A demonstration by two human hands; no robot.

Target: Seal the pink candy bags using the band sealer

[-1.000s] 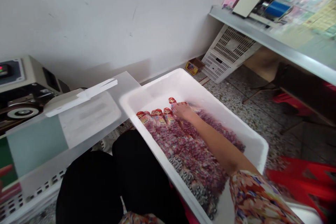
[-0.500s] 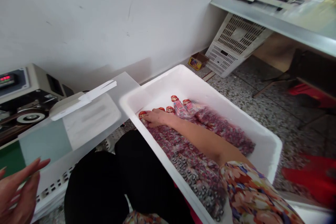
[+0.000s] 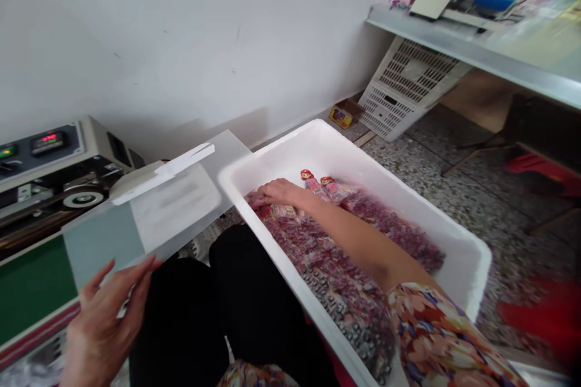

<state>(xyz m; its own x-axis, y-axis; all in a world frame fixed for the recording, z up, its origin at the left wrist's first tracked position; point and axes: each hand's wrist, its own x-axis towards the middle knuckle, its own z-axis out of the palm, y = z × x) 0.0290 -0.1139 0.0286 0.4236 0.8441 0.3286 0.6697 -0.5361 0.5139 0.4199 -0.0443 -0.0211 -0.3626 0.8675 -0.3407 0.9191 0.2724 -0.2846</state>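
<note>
A white foam box (image 3: pixel 458 254) lies slantwise beside my knees, filled with rows of pink plastic packets (image 3: pixel 308 248). Two packets at the far end show red-haired cartoon doll heads (image 3: pixel 327 182). My right hand (image 3: pixel 279 191) reaches in at the near left corner, fingers bent down and closed over the packets at the end of the row; its fingertips are partly hidden. My left hand (image 3: pixel 109 308) hangs at the edge of the green conveyor belt (image 3: pixel 39 290), empty, with its fingers stretched and apart.
A machine with a red digital display (image 3: pixel 49 140) stands at the left. From it a translucent sheet with white tape (image 3: pixel 166 172) reaches to the box. White plastic crates (image 3: pixel 390 109) and a small yellow carton (image 3: pixel 342 116) sit below a metal-edged table (image 3: pixel 454 42).
My left hand has moved right and further into view, beside the belt. My right hand now covers the doll heads at the left end of the row. The view has shifted slightly left.
</note>
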